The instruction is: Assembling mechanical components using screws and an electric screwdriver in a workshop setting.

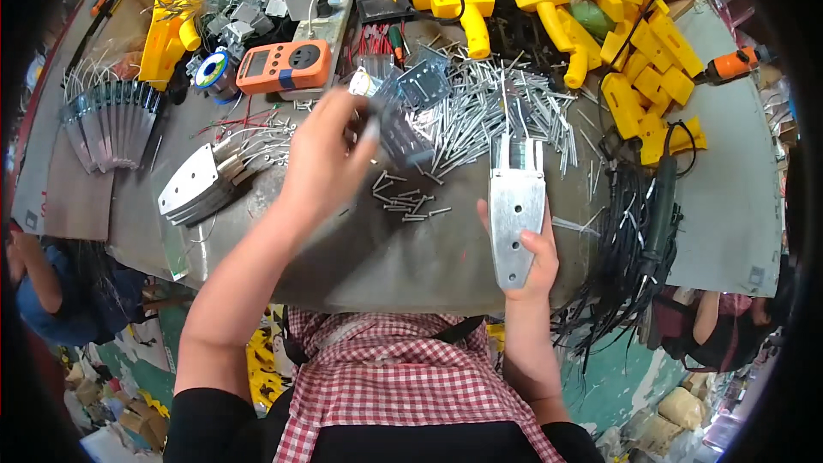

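Observation:
My left hand point(324, 154) reaches over the middle of the bench, smeared a little by motion. Its fingers are pinched at the edge of a dark, see-through slotted sheet point(403, 135). A second clear sheet point(423, 83) lies just beyond it, on the metal pins. On the right, my right hand point(536, 253) is closed around a tapered silver metal plate point(518, 223) with several holes down its face. The plate's narrow end points toward me. Two white leads point(506, 111) rise from its far end, where a clear strip shows between white prongs.
Loose metal pins point(480, 133) and screws point(407, 197) cover the middle. Left are stacked metal plates point(190, 184), fanned strips point(116, 124), an orange meter point(283, 67) and a solder spool point(214, 75). Yellow gun-shaped housings point(651, 51) and black cords point(621, 240) crowd the right.

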`<state>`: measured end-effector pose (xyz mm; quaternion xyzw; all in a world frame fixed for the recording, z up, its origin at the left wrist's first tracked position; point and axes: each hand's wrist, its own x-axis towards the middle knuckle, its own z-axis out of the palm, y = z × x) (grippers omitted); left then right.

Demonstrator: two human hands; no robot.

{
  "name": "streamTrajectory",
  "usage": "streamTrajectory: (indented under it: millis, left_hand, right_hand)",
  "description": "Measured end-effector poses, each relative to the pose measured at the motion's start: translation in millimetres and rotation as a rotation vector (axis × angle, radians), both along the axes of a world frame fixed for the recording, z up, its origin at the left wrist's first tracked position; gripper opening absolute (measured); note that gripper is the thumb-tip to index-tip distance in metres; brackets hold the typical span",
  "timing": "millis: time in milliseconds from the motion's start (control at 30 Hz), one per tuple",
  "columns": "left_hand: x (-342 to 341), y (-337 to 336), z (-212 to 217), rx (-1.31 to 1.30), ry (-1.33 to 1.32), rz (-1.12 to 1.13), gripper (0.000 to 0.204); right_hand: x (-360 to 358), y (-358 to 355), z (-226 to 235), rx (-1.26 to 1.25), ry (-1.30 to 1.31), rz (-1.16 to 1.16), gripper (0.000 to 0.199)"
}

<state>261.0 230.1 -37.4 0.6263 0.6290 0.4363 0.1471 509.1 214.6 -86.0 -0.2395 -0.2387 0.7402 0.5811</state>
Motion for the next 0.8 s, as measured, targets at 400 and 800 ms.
streamTrajectory:
  millis: [400, 800]
  left_hand:
    - [-16.6, -141.0, -35.8, -0.058, 0.517, -0.474, 0.042]
    - [17.4, -99.7, -33.8, 0.211, -0.02, -0.143, 0.023]
  right_hand:
    - [3.5, -50.3, -0.1, 0.013, -0.185, 0.156, 0.083]
    - [-25.2, -86.5, -3.5, -0.015, -0.321, 0.545, 0.083]
